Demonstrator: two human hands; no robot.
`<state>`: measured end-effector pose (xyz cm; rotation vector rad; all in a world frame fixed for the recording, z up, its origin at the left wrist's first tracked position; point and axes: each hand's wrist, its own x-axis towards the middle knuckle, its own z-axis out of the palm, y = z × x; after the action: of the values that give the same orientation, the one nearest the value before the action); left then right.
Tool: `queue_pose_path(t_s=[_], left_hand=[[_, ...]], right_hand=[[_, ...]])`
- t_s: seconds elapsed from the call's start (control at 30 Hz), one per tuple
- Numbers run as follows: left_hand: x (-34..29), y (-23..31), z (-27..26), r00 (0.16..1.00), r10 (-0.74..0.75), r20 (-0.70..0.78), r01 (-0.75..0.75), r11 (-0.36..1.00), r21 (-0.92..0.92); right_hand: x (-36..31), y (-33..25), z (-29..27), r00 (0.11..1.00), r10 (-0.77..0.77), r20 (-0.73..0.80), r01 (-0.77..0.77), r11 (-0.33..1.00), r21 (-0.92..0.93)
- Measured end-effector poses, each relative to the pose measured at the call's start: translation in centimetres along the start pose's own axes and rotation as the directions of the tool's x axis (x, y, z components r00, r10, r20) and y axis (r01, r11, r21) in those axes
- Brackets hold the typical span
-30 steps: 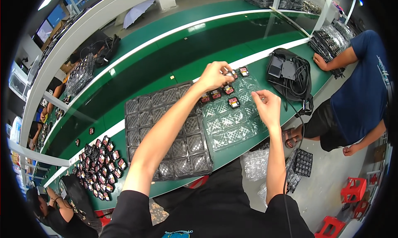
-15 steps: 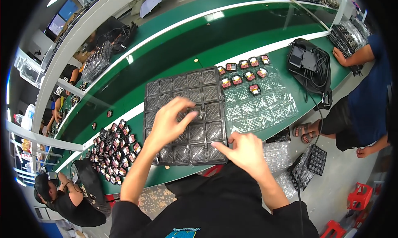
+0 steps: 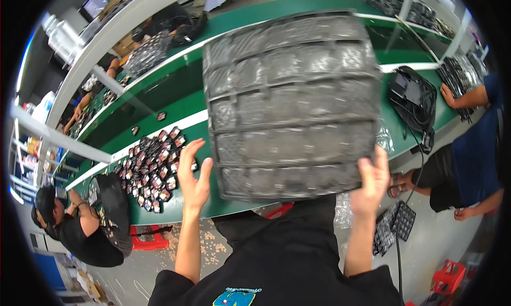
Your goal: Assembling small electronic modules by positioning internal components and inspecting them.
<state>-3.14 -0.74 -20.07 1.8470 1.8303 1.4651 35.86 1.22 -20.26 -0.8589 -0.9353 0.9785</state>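
Lifted since the earlier frame: grey blister tray (image 3: 290, 101), formerly flat on the green worktop (image 3: 175, 101), now raised close before you. Your right hand (image 3: 371, 179) grips its near right corner; your left hand (image 3: 194, 174) is spread open beside its left edge, apparently not gripping. Small red-black parts (image 3: 151, 167) heaped on worktop left. Advice: support both sides, keep level

Right hand (image 3: 371, 181) grips grey compartment tray (image 3: 291, 101) lifted above green workbench (image 3: 175, 117); left hand (image 3: 194, 173) open beside tray's left edge.
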Motion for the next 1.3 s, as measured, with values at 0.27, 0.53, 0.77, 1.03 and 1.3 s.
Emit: queue_pose_path(t_s=[0.27, 0.53, 0.77, 1.03, 1.3], left_hand=[[10.3, -11.9, -2.9, 0.992, 0.109, 0.065, -0.126, 0.906, 0.404], [19.0, -27.1, -4.1, 0.977, -0.132, 0.170, -0.021, 0.730, 0.684], [18.5, -27.3, -4.1, 0.983, -0.128, 0.133, -0.004, 0.707, 0.707], [20.1, -27.1, -5.8, 0.968, -0.069, 0.240, -0.092, 0.797, 0.597], [17.0, -20.7, -5.6, 0.990, 0.025, 0.142, -0.100, 0.824, 0.558]], right_hand=[[-10.0, 7.4, -22.2, 0.879, 0.461, -0.118, -0.420, 0.868, 0.264], [-31.6, 15.2, -39.3, 0.795, 0.581, -0.175, -0.565, 0.814, 0.137], [-35.4, 16.3, -42.4, 0.594, 0.761, -0.260, -0.649, 0.645, 0.403], [-22.6, 25.0, -41.0, 0.535, 0.652, -0.537, -0.331, 0.747, 0.577], [-5.0, 36.8, -35.4, 0.511, 0.698, -0.501, -0.452, 0.714, 0.535]])
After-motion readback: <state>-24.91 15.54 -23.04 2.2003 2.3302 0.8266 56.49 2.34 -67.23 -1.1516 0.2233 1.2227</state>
